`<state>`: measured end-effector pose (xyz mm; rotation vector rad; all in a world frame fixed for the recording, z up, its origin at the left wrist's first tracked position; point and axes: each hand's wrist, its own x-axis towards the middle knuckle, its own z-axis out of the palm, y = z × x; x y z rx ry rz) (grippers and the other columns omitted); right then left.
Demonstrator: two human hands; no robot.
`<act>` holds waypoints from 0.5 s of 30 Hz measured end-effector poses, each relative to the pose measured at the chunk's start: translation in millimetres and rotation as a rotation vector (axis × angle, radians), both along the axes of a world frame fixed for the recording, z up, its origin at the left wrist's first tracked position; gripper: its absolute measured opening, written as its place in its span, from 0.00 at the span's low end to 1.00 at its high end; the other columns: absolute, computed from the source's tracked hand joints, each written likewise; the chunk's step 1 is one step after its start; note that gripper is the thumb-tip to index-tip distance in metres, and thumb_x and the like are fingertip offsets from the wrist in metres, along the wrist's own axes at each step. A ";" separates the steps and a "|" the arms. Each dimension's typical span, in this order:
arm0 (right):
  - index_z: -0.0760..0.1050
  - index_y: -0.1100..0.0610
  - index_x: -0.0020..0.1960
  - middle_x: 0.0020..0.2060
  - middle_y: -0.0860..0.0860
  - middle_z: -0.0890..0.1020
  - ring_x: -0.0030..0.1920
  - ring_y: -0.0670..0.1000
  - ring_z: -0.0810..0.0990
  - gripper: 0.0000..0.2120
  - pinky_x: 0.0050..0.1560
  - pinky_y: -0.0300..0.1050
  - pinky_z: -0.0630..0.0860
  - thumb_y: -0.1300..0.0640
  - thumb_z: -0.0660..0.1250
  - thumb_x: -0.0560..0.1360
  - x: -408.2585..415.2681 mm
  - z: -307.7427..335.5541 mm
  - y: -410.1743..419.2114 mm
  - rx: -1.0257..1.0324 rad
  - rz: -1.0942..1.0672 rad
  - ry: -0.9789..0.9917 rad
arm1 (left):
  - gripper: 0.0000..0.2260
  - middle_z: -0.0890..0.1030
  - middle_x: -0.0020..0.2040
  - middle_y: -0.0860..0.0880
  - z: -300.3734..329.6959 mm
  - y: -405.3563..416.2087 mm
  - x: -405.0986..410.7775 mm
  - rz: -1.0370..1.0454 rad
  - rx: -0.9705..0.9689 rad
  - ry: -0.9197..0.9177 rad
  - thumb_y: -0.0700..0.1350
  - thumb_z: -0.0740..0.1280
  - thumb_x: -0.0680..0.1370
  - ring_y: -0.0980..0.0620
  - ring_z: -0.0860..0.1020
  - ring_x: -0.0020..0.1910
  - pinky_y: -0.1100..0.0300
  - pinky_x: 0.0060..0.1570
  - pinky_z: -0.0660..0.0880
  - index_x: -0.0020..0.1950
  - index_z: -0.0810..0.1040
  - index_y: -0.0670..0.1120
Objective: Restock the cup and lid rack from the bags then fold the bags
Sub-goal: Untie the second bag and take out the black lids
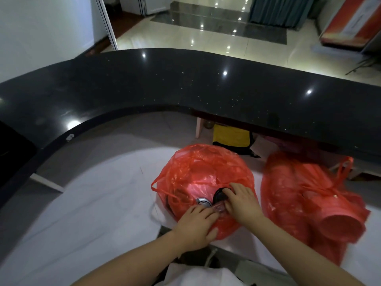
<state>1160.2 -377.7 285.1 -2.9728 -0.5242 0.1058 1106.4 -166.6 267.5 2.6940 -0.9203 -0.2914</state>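
A round red plastic bag (204,172) sits on the white work surface (92,193) in front of me, its mouth facing me. Black lids (220,194) and a silvery round item (203,202) show inside the opening. My left hand (195,226) rests on the bag's near edge with its fingers curled at the opening. My right hand (243,201) reaches into the mouth, its fingers curled on a black lid and a clear wrapper. A second red bag (305,195) lies on its side to the right, holding stacked cups. No rack is in view.
A curved black glossy counter (165,85) wraps round the far side of the white surface. Under it sits a yellow and black bag (232,137). Shiny tiled floor lies beyond the counter, with a red banner (354,23) at the far right.
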 end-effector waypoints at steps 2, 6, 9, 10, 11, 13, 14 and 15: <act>0.81 0.57 0.58 0.55 0.57 0.81 0.57 0.63 0.80 0.21 0.57 0.57 0.77 0.55 0.77 0.65 -5.1 -4.6 -12.2 -0.002 -0.094 0.023 | 0.21 0.78 0.66 0.50 3.7 -4.4 4.0 0.058 -0.072 0.015 0.56 0.54 0.82 0.47 0.74 0.64 0.51 0.66 0.70 0.70 0.75 0.49; 0.71 0.49 0.72 0.70 0.52 0.72 0.71 0.56 0.70 0.24 0.69 0.51 0.66 0.46 0.65 0.77 -12.7 -17.7 -27.2 -0.026 -0.240 0.148 | 0.16 0.80 0.59 0.46 13.7 -17.2 31.6 0.208 -0.226 0.088 0.48 0.56 0.84 0.47 0.75 0.59 0.54 0.63 0.71 0.64 0.78 0.45; 0.68 0.49 0.74 0.68 0.50 0.72 0.70 0.55 0.70 0.25 0.67 0.49 0.69 0.45 0.62 0.79 -11.9 -24.4 -31.2 0.043 -0.270 0.205 | 0.13 0.80 0.58 0.41 19.5 -28.3 64.4 0.336 -0.257 0.173 0.41 0.59 0.82 0.42 0.77 0.60 0.53 0.62 0.69 0.62 0.79 0.40; 0.67 0.49 0.75 0.68 0.50 0.72 0.70 0.55 0.70 0.25 0.67 0.49 0.69 0.46 0.62 0.79 -11.4 -26.6 -31.2 0.105 -0.287 0.233 | 0.14 0.80 0.60 0.39 20.4 -33.0 75.1 0.375 -0.230 0.218 0.39 0.59 0.82 0.41 0.77 0.60 0.53 0.62 0.69 0.63 0.79 0.38; 0.66 0.50 0.76 0.69 0.50 0.72 0.70 0.55 0.70 0.26 0.68 0.49 0.69 0.47 0.63 0.79 -11.0 -28.9 -30.7 0.168 -0.305 0.266 | 0.14 0.80 0.60 0.38 20.0 -37.9 85.1 0.413 -0.192 0.271 0.39 0.60 0.81 0.40 0.77 0.61 0.52 0.60 0.70 0.63 0.79 0.37; 0.64 0.51 0.77 0.71 0.51 0.71 0.71 0.55 0.69 0.27 0.69 0.47 0.67 0.49 0.64 0.79 -11.4 -34.5 -29.6 0.264 -0.333 0.322 | 0.14 0.81 0.60 0.36 14.7 -47.2 102.0 0.494 -0.105 0.390 0.40 0.61 0.81 0.37 0.78 0.60 0.50 0.56 0.72 0.63 0.79 0.38; 0.63 0.52 0.78 0.72 0.52 0.70 0.72 0.55 0.69 0.28 0.69 0.46 0.67 0.50 0.64 0.79 -11.4 -37.8 -29.8 0.297 -0.341 0.349 | 0.14 0.80 0.61 0.35 10.9 -51.2 108.7 0.530 -0.071 0.448 0.41 0.62 0.81 0.37 0.78 0.60 0.50 0.56 0.73 0.63 0.79 0.38; 0.62 0.52 0.79 0.73 0.53 0.70 0.72 0.55 0.69 0.29 0.69 0.45 0.66 0.51 0.64 0.80 -11.7 -41.1 -31.1 0.325 -0.347 0.381 | 0.14 0.80 0.62 0.36 6.6 -54.8 113.5 0.553 -0.048 0.501 0.43 0.63 0.81 0.37 0.78 0.60 0.50 0.57 0.74 0.64 0.79 0.39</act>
